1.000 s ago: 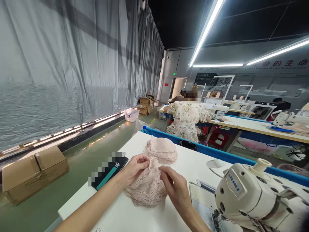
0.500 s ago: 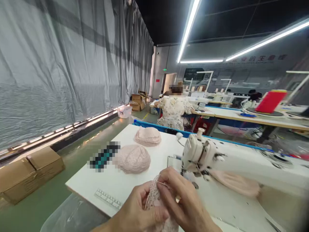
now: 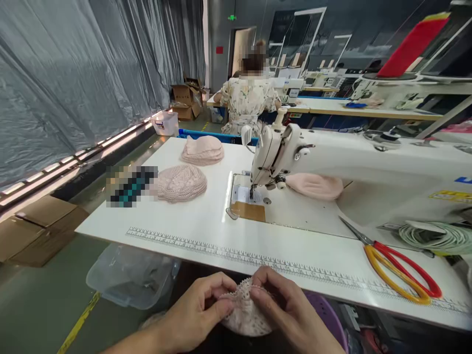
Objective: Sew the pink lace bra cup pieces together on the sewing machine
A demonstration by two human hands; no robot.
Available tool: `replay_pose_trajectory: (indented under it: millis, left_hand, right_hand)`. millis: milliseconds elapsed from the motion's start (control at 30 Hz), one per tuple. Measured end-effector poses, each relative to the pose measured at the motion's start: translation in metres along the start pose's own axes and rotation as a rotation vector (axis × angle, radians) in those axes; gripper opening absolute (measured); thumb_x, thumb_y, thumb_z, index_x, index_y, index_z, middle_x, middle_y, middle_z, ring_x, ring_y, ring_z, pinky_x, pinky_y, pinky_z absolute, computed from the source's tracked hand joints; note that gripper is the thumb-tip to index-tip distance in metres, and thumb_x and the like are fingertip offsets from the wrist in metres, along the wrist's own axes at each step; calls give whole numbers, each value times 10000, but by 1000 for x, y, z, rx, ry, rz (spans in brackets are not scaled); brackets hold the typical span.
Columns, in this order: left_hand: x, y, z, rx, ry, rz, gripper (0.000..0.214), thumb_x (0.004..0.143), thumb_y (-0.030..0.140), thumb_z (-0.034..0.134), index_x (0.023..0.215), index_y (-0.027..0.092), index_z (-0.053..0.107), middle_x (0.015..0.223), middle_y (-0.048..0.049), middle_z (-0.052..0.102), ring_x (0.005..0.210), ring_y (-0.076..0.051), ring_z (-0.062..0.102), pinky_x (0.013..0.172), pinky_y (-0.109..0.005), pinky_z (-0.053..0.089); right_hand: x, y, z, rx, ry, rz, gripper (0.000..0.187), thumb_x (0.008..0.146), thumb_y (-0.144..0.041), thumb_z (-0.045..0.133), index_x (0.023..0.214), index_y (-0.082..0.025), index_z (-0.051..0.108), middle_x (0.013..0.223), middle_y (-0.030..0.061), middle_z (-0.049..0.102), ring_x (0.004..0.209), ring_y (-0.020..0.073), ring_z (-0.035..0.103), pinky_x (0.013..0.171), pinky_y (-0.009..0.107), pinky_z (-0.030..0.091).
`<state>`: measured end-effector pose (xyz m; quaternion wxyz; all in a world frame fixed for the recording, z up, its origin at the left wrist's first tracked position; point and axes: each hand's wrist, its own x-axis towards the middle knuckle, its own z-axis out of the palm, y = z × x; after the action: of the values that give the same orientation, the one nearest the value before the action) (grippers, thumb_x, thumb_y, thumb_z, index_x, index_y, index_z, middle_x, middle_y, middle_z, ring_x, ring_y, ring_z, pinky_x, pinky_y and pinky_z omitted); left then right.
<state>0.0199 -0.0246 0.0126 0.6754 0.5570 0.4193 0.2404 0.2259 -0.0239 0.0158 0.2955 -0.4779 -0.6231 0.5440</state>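
1 pale pink lace piece [image 3: 246, 317], in front of the worktable's [image 3: 199, 219] ruled near edge; gripped by the left hand [image 3: 201, 307] and the right hand [image 3: 283, 302], fingertips closed on its scalloped border. On the worktable: 1 lace stack [image 3: 180, 184]; 1 smoother pink stack [image 3: 202, 149], behind; 1 sewing machine [image 3: 339, 157]; 1 pair of scissors [image 3: 368, 241], red and yellow handles.

Left hand [image 3: 204, 307] and right hand [image 3: 285, 305] pinch close together at the near side, left forearm [image 3: 145, 339] slanting up from near left.
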Motion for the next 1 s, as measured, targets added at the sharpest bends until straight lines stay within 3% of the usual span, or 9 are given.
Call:
replay_pose_trajectory:
  millis: [300,467,633,767,900,1000]
  left_hand:
    - [-17,-14,-4,-20,-73,-85,224,877,243,542,1095,197,531,670,49,477,609,-95,395,581,-208,309]
    - [-26,-21,-7,54,-127,-135,208,804,282,667,991,220,601,778,35,549,687,-103,463,626,-204,339]
    - [-22,-31,-10,247,-116,-228,244,701,324,764,859,206,620,749,53,560,727,-118,476,656,-205,342]
    - [-19,-35,-9,387,-127,-241,195,732,353,728,832,209,642,772,45,599,774,-138,490,723,-228,348]
    - [-21,-35,-7,369,-34,-303,175,803,390,642,862,225,654,816,30,628,856,-166,498,763,-245,354]
    - [-20,-35,-7,353,-29,-323,210,800,426,637,843,222,663,834,17,646,881,-183,502,785,-261,356]
  right_hand:
    - [-10,16,14,89,-214,40,261,867,-435,593,775,-193,566,725,-17,513,666,126,452,592,225,348]
    - [-16,24,22,49,-244,92,255,914,-420,529,778,-204,544,742,-17,519,682,130,467,618,235,360]
    - [-22,31,24,-27,-329,118,191,951,-382,468,850,-227,514,841,-8,538,782,148,501,687,253,385]
    - [-21,36,23,-67,-313,101,174,963,-356,434,859,-229,494,860,-1,544,803,155,513,701,265,392]
    - [-19,41,24,-128,-240,112,189,958,-353,425,839,-223,493,834,2,546,767,156,519,662,266,389]
    - [-18,42,27,-143,-208,101,190,944,-342,440,816,-216,501,788,0,555,731,153,522,635,260,386]
